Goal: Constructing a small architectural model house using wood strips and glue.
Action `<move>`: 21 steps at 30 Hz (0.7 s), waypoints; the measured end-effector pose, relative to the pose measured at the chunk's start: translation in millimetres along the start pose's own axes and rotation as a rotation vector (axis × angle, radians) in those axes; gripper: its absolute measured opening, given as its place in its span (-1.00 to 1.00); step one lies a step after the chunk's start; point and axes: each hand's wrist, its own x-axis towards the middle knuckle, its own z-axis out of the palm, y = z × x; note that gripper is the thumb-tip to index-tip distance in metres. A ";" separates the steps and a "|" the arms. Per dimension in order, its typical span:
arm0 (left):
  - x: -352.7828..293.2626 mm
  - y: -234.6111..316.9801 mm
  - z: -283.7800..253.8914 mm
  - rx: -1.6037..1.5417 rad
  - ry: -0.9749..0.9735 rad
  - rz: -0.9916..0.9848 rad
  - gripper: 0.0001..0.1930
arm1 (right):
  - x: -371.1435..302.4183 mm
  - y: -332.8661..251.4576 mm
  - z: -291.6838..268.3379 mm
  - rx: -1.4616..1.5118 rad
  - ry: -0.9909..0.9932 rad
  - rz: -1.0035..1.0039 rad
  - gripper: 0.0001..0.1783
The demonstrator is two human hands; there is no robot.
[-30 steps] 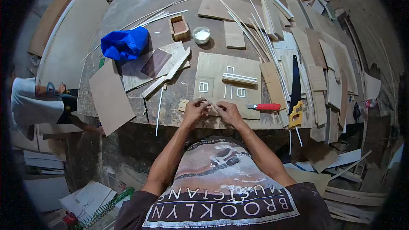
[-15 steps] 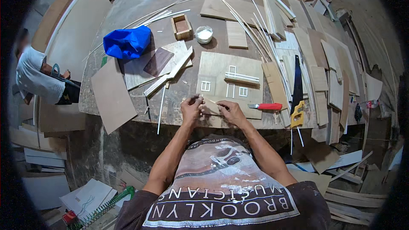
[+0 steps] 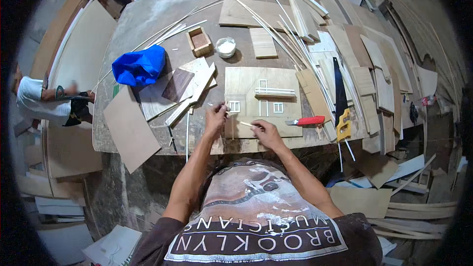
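Note:
My right hand (image 3: 267,134) pinches a short thin wooden stick (image 3: 246,123) just above the near part of a plywood panel (image 3: 246,81). The panel lies flat, with small white-framed windows (image 3: 234,107), a door frame (image 3: 263,107) and a ledge of white strips (image 3: 274,92) on it. Beside the panel's left edge, my left hand (image 3: 215,119) is closed at the fingertips. A tiny whitish bit shows by them, too small to name. To the right of the panel rests a red utility knife (image 3: 309,120) with its blade over the panel's edge.
A yellow-handled handsaw (image 3: 341,103) lies right of the knife, near stacked boards (image 3: 367,83). Farther back are a bowl of white paste (image 3: 225,48), a small wooden box (image 3: 199,41) and a blue bag (image 3: 139,65). Another person (image 3: 44,101) is at the far left.
My hands have drawn apart. The left has moved away from the stick to the panel's left edge, while the right keeps hold of the stick. The view has shifted slightly.

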 end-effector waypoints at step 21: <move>7.1 16.8 -36.0 -0.162 -0.316 -0.220 -0.75 | -2.7 10.1 -9.6 -0.376 0.438 -0.149 -0.81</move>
